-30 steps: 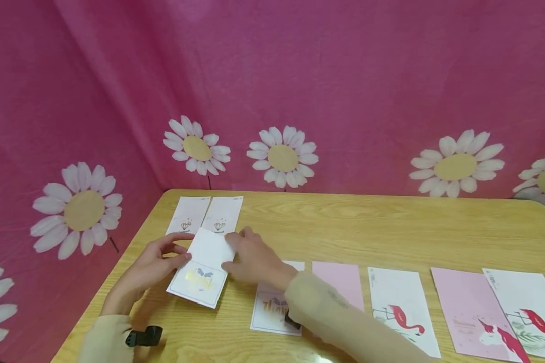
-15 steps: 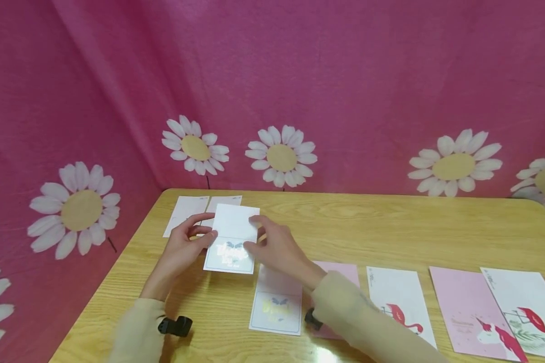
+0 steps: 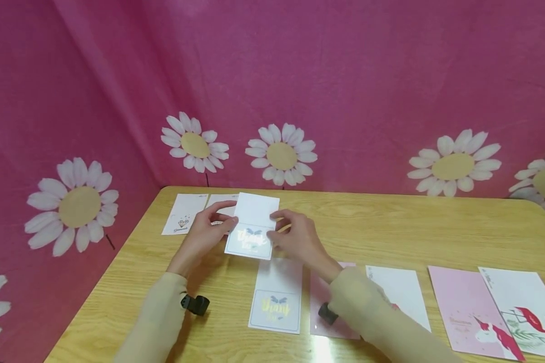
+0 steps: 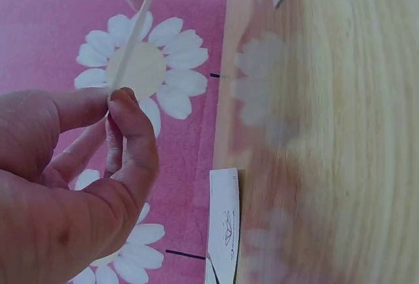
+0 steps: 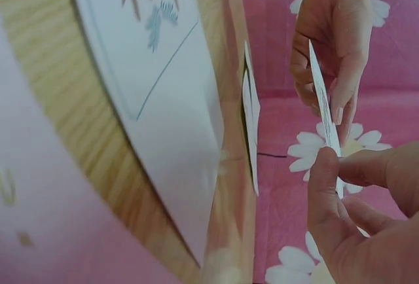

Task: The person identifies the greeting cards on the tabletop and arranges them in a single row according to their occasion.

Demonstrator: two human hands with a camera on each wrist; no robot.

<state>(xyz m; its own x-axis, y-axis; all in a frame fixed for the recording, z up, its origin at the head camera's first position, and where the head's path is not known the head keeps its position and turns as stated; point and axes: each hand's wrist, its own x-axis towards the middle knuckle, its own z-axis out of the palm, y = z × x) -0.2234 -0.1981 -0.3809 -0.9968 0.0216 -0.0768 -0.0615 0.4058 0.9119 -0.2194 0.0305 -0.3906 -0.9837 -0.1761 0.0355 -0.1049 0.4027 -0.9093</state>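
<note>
A white thank-you card [image 3: 253, 212] with shiny gold lettering is held up above the table, tilted toward the head camera. My left hand [image 3: 207, 229] pinches its left edge between thumb and fingers. On the opposite edge my right hand [image 3: 297, 237] pinches it the same way. Seen edge-on in the left wrist view, the card [image 4: 134, 42] looks like a thin strip between the fingertips. Below it on the table lies a matching thank-you card [image 3: 276, 312]. Two white diamond-print cards lie behind my left hand, the left one [image 3: 184, 212] in fuller view, the other partly covered.
Right of the matching card lie a pink card [image 3: 320, 322], a white flamingo card [image 3: 397, 287], a pink unicorn card [image 3: 477, 312] and another flamingo card [image 3: 524, 302]. The wooden table [image 3: 368, 227] meets a pink daisy-print curtain [image 3: 345, 101] behind and at left.
Both hands have carried the thank-you card right and a little upward, away from the diamond cards, and turned it straighter. The matching card on the table is now more exposed.
</note>
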